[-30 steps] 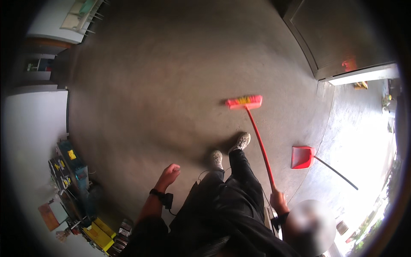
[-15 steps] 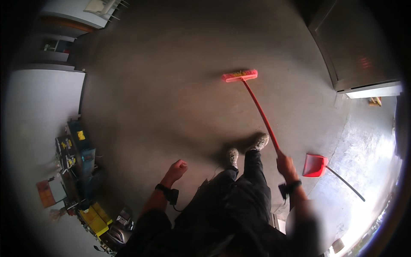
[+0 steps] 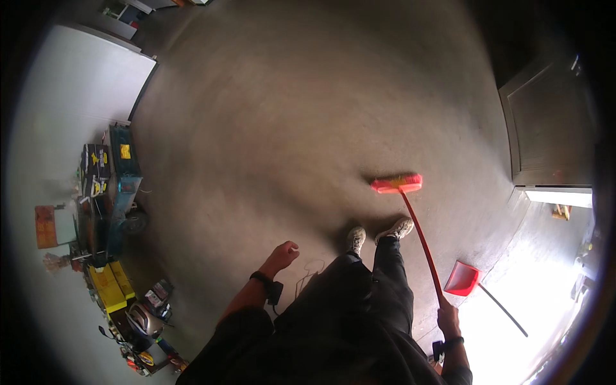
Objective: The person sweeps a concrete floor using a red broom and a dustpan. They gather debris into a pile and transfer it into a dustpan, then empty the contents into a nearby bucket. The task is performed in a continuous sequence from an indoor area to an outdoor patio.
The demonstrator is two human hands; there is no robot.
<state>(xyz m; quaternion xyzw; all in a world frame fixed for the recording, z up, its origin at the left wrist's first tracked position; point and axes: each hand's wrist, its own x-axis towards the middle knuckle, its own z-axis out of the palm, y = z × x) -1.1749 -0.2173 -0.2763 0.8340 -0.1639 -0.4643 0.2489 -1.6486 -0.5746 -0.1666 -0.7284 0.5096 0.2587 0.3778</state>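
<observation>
My right hand (image 3: 448,320) is wrapped round the red stick of a broom (image 3: 421,236). The broom's pink head, with red and yellow bristles, rests on the floor just beyond my shoes. My left hand (image 3: 282,255) hangs in front of my left side, its fingers curled, with nothing seen in them. To the right of the broom stick lies a red dustpan (image 3: 462,278) with a long dark handle, apart from both hands.
A dark panelled door (image 3: 552,128) stands at the far right, beside a bright threshold. Along the left wall are a small cart or vehicle (image 3: 119,192) carrying boxes, a yellow box (image 3: 108,289) and a motor scooter (image 3: 144,319). The floor (image 3: 276,122) is grey concrete.
The broom head has come closer to my feet. My right hand has drawn back toward my body with the stick. The view has turned, and my left hand stays curled.
</observation>
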